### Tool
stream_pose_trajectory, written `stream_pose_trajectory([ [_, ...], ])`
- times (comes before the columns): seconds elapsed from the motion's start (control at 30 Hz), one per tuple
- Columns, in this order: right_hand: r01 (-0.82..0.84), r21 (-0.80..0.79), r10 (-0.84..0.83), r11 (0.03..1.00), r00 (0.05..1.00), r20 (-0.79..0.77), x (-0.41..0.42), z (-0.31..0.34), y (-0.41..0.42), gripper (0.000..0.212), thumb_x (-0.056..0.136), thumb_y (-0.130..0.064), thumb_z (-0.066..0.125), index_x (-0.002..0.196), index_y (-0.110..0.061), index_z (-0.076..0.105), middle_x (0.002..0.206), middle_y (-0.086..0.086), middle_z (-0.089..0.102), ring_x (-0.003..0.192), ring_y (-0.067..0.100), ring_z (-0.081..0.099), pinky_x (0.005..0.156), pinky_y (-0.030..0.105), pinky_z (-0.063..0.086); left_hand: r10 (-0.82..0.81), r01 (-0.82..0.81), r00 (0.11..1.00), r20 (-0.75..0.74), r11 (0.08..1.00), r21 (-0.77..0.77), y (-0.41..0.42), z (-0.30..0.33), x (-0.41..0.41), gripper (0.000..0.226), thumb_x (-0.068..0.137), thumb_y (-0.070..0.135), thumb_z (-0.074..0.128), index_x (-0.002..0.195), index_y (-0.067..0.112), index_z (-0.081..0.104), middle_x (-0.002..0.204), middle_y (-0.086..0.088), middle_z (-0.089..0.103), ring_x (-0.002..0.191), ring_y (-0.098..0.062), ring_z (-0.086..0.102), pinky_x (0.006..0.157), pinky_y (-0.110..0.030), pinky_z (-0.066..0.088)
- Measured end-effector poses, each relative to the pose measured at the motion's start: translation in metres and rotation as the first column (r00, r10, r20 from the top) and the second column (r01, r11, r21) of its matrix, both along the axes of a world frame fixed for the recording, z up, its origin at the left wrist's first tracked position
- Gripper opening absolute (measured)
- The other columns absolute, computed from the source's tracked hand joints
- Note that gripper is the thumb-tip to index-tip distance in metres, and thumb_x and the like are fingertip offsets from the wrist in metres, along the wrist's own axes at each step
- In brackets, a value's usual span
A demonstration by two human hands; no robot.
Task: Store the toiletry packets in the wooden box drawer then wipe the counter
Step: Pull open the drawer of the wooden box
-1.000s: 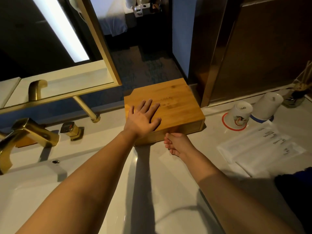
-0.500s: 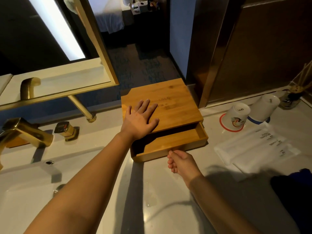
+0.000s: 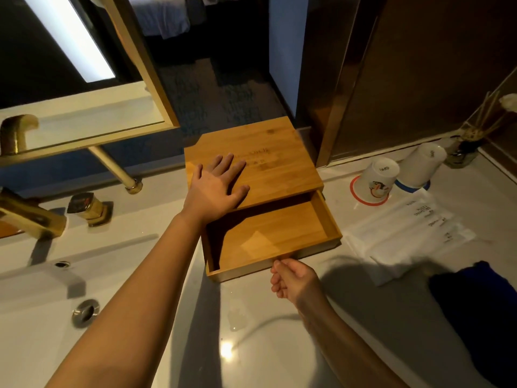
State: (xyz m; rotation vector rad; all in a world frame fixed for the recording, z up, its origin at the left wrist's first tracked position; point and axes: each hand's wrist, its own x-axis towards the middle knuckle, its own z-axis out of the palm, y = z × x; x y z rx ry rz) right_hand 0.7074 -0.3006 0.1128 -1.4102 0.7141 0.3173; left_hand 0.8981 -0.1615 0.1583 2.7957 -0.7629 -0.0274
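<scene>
A wooden box (image 3: 274, 163) stands on the white counter (image 3: 279, 345) against the wall. Its drawer (image 3: 277, 236) is pulled far out toward me and holds nothing. My left hand (image 3: 216, 189) lies flat on the box lid, fingers spread. My right hand (image 3: 293, 278) is curled at the drawer's front edge, fingertips under the front panel. Several white toiletry packets (image 3: 405, 231) lie on the counter to the right of the drawer. A dark blue cloth (image 3: 475, 298) sits at the right edge.
A gold tap (image 3: 30, 217) and knob (image 3: 89, 208) stand at the left above the white sink (image 3: 42, 303). Two upturned paper cups (image 3: 377, 180) and a reed diffuser (image 3: 464, 147) stand behind the packets. A gold-framed mirror (image 3: 84, 65) hangs above.
My right hand has pulled the drawer out of the box toward me, from shut to wide open. My left hand has stayed flat on the lid.
</scene>
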Motion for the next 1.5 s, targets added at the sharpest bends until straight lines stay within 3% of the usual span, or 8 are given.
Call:
stream_pose_trajectory([
  [0.43, -0.040, -0.057, 0.040, 0.998, 0.999, 0.002, -0.007, 0.004, -0.003, 0.024, 0.091, -0.028, 0.054, 0.070, -0.020, 0.063, 0.067, 0.000, 0.067, 0.071, 0.016, 0.064, 0.079, 0.034, 0.056, -0.003, 0.003, 1.000, 0.009, 1.000, 0.003, 0.000, -0.001, 0.001, 0.064, 0.087, 0.062, 0.027, 0.145, 0.037, 0.021, 0.159, 0.002, 0.016, 0.147, -0.019, 0.008, 0.117, -0.053, 0.004],
  [0.67, -0.034, -0.094, 0.045, 0.995, 0.992, 0.117, -0.016, 0.009, 0.000, 0.026, 0.092, -0.031, 0.051, 0.070, -0.022, 0.062, 0.067, -0.002, 0.066, 0.070, 0.015, 0.064, 0.073, 0.030, 0.055, 0.001, -0.001, 1.000, 0.005, 1.000, 0.010, 0.000, -0.001, 0.001, 0.064, 0.086, 0.062, 0.027, 0.145, 0.038, 0.021, 0.159, 0.003, 0.016, 0.147, -0.019, 0.008, 0.117, -0.052, 0.004],
  [0.8, 0.001, -0.058, 0.006, 0.998, 0.993, 0.115, -0.027, 0.008, 0.008, 0.026, 0.093, -0.022, 0.050, 0.069, -0.018, 0.060, 0.060, -0.003, 0.062, 0.060, 0.011, 0.059, 0.058, 0.019, 0.051, 0.007, -0.007, 1.000, 0.000, 1.000, 0.022, -0.001, 0.000, 0.001, 0.065, 0.086, 0.063, 0.026, 0.146, 0.038, 0.020, 0.159, 0.003, 0.015, 0.147, -0.019, 0.007, 0.117, -0.052, 0.004],
  [0.9, -0.001, 0.038, -0.002, 0.999, 0.997, 0.082, -0.034, 0.004, 0.009, 0.025, 0.094, -0.020, 0.049, 0.071, -0.016, 0.060, 0.062, 0.002, 0.062, 0.061, 0.016, 0.060, 0.062, 0.025, 0.053, 0.006, -0.006, 1.000, 0.002, 1.000, 0.024, 0.000, 0.000, 0.002, 0.065, 0.086, 0.063, 0.026, 0.145, 0.039, 0.019, 0.159, 0.003, 0.015, 0.147, -0.019, 0.007, 0.117, -0.052, 0.004],
  [1.07, -0.045, 0.039, 0.043, 0.998, 0.998, 0.050, -0.037, -0.002, 0.003, 0.024, 0.093, -0.022, 0.050, 0.071, -0.017, 0.060, 0.059, 0.000, 0.063, 0.060, 0.017, 0.061, 0.068, 0.033, 0.054, 0.004, -0.004, 1.000, 0.009, 1.000, 0.024, -0.001, -0.001, 0.000, 0.064, 0.086, 0.062, 0.027, 0.145, 0.039, 0.020, 0.159, 0.002, 0.015, 0.147, -0.019, 0.008, 0.117, -0.052, 0.004],
  [1.27, -0.049, 0.105, 0.048, 0.993, 0.999, 0.009, -0.036, 0.007, 0.004, 0.026, 0.095, -0.022, 0.047, 0.072, -0.016, 0.058, 0.063, 0.003, 0.062, 0.055, 0.013, 0.059, 0.058, 0.025, 0.051, 0.002, -0.002, 1.000, 0.007, 1.000, 0.027, 0.000, -0.001, 0.001, 0.064, 0.086, 0.062, 0.026, 0.146, 0.038, 0.019, 0.159, 0.002, 0.015, 0.147, -0.019, 0.007, 0.117, -0.052, 0.004],
  [1.4, -0.243, -0.103, 0.243, 0.965, 0.970, -0.008, -0.042, 0.019, -0.016, 0.019, 0.091, -0.025, 0.053, 0.074, -0.031, 0.059, 0.076, -0.005, 0.064, 0.068, 0.011, 0.059, 0.067, 0.026, 0.052, 0.003, -0.004, 1.000, 0.008, 0.999, 0.031, 0.000, -0.001, 0.001, 0.065, 0.086, 0.063, 0.025, 0.146, 0.038, 0.020, 0.159, 0.002, 0.015, 0.147, -0.019, 0.008, 0.117, -0.053, 0.005],
  [1.5, -0.265, -0.346, 0.278, 0.900, 0.961, -0.012, -0.044, 0.034, -0.060, 0.020, 0.086, -0.019, 0.054, 0.069, -0.028, 0.061, 0.073, -0.005, 0.064, 0.066, 0.010, 0.057, 0.066, 0.022, 0.046, 0.003, -0.003, 1.000, 0.010, 0.999, 0.038, -0.001, -0.001, 0.001, 0.066, 0.086, 0.063, 0.025, 0.146, 0.037, 0.020, 0.159, 0.002, 0.015, 0.147, -0.020, 0.008, 0.117, -0.053, 0.005],
])
